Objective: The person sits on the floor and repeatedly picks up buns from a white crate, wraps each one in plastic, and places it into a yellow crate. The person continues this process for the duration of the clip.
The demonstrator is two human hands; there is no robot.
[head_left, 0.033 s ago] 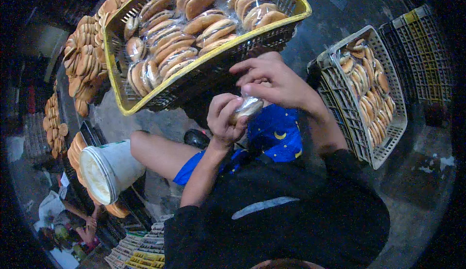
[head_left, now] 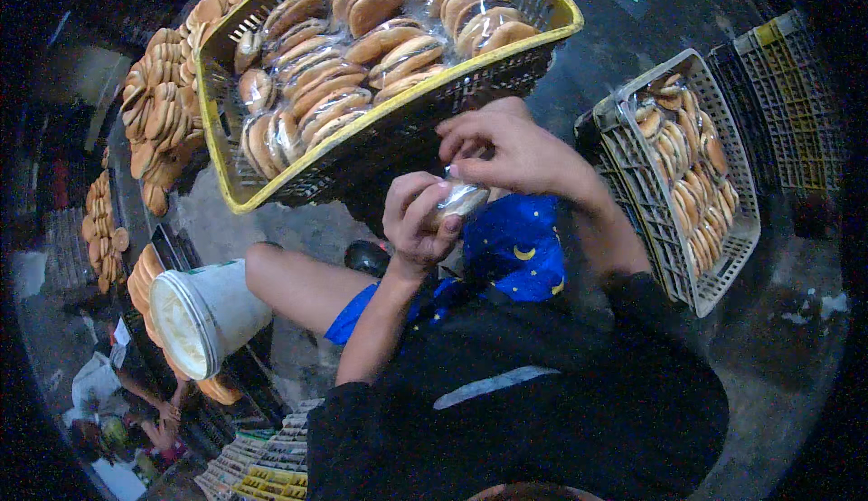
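My left hand (head_left: 418,221) is closed around a small bun in clear plastic (head_left: 464,199), held in front of my body above my lap. From the right, my right hand (head_left: 511,153) reaches over it, fingers curled and thumb at the upper end of the plastic, which it seems to pinch. Part of the bun is covered by my left fingers. Just beyond both hands stands a yellow-rimmed crate (head_left: 389,108) filled with rows of wrapped buns (head_left: 398,53).
On the right, a pale crate (head_left: 737,266) holds more buns, beside stacked crates (head_left: 791,108). Piles of unwrapped buns (head_left: 167,112) lie at the far left. A white bucket (head_left: 226,307) with pale cream stands by my left knee. Another person's hands (head_left: 167,415) show at lower left.
The fingers of my right hand have curled inward from a more stretched pose, with the thumb still at the plastic. My left hand keeps its hold on the bun.
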